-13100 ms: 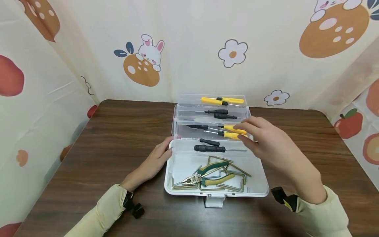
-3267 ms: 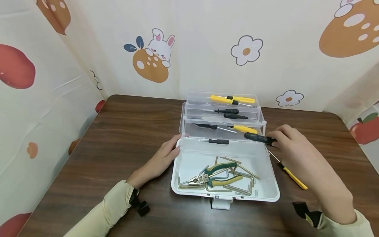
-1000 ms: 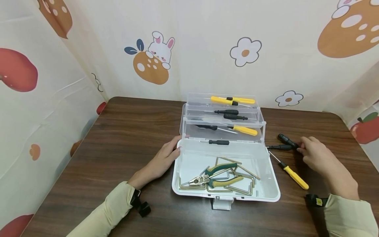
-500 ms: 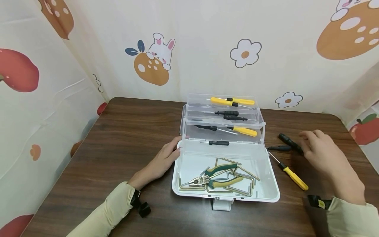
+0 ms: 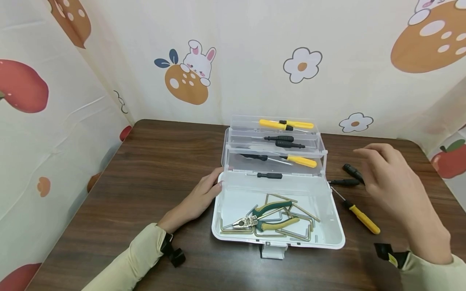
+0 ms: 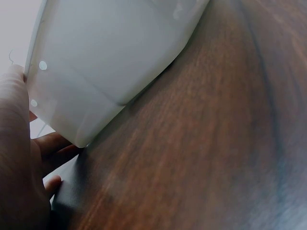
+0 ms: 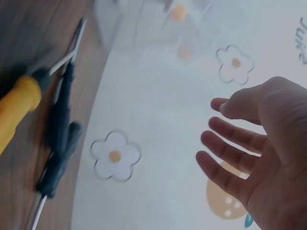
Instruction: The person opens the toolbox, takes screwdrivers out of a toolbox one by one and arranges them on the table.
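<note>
A white toolbox (image 5: 227, 198) stands with its clear stepped trays (image 5: 269, 161) raised at the back. My left hand (image 5: 198, 198) grips its left rear corner; in the left wrist view the thumb lies along the edge and the fingers wrap behind. My right hand (image 5: 393, 186) is raised at the right, holding nothing, its fingers loosely bent in the right wrist view. Below it on the table lie two black screwdrivers (image 5: 344, 182), crossing each other, and a yellow-handled screwdriver (image 5: 364, 218). In the box are green-and-yellow pliers (image 5: 269, 214) on several hex keys (image 5: 295, 232).
The trays hold yellow screwdrivers (image 5: 300, 161) and black screwdrivers (image 5: 289, 144), with a small black screwdriver (image 5: 269, 175) in the lowest one. A latch (image 5: 273, 251) hangs at the box front. Behind the brown table (image 5: 164, 161) hangs a patterned curtain (image 5: 247, 60).
A yellow screwdriver and two black ones have gone from the trays to the table at the right. My right hand has let go and risen back toward the box. The left hand stays put.
</note>
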A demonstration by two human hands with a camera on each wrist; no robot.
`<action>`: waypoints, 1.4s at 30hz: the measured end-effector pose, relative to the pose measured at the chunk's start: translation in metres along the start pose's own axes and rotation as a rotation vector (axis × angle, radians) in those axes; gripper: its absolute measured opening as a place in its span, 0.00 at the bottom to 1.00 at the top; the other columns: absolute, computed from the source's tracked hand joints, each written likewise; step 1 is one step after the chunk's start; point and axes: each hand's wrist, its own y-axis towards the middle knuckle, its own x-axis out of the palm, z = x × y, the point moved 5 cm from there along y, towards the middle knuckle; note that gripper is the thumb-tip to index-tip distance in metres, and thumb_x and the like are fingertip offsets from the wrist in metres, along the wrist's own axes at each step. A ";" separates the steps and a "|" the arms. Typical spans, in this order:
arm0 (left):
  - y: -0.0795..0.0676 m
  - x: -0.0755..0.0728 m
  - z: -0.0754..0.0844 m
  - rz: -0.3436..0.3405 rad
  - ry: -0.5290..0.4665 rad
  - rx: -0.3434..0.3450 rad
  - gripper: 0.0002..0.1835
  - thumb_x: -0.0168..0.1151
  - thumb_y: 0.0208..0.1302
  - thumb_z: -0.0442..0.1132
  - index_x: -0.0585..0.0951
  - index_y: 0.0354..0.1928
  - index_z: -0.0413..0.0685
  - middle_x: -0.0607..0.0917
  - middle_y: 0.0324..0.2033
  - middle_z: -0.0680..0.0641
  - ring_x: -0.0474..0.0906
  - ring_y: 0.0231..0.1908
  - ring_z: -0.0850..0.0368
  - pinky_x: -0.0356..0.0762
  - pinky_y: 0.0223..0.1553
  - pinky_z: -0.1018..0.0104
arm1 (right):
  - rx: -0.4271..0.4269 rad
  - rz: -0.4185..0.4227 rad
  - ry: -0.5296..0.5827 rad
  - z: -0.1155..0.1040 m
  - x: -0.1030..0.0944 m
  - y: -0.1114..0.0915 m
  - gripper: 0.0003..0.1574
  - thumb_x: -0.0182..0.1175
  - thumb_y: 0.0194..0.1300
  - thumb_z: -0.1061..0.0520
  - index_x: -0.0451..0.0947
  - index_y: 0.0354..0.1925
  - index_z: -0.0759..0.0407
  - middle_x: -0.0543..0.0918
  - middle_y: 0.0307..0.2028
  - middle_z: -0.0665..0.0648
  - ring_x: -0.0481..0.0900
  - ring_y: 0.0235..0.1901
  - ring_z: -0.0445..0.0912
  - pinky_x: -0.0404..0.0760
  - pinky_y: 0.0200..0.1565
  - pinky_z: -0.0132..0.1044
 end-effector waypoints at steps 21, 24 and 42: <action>0.000 0.000 0.002 -0.001 0.001 -0.003 0.24 0.45 0.83 0.42 0.67 0.76 0.53 0.78 0.70 0.48 0.73 0.69 0.54 0.69 0.70 0.62 | -0.255 0.030 0.094 -0.073 0.003 0.005 0.33 0.68 0.54 0.76 0.81 0.58 0.62 0.81 0.56 0.63 0.77 0.53 0.55 0.71 0.48 0.36; 0.000 0.000 0.002 -0.002 0.001 -0.006 0.24 0.45 0.83 0.42 0.67 0.77 0.54 0.77 0.71 0.49 0.72 0.70 0.54 0.69 0.71 0.60 | -0.267 0.017 0.094 -0.076 0.008 0.006 0.32 0.69 0.54 0.74 0.81 0.59 0.62 0.81 0.56 0.63 0.77 0.53 0.55 0.72 0.47 0.38; 0.000 0.000 0.001 -0.006 -0.013 -0.009 0.25 0.45 0.83 0.41 0.66 0.77 0.54 0.78 0.70 0.49 0.72 0.69 0.54 0.69 0.70 0.63 | -0.306 -0.097 0.082 -0.084 0.040 0.002 0.31 0.74 0.57 0.67 0.81 0.59 0.62 0.82 0.57 0.61 0.80 0.54 0.55 0.83 0.50 0.51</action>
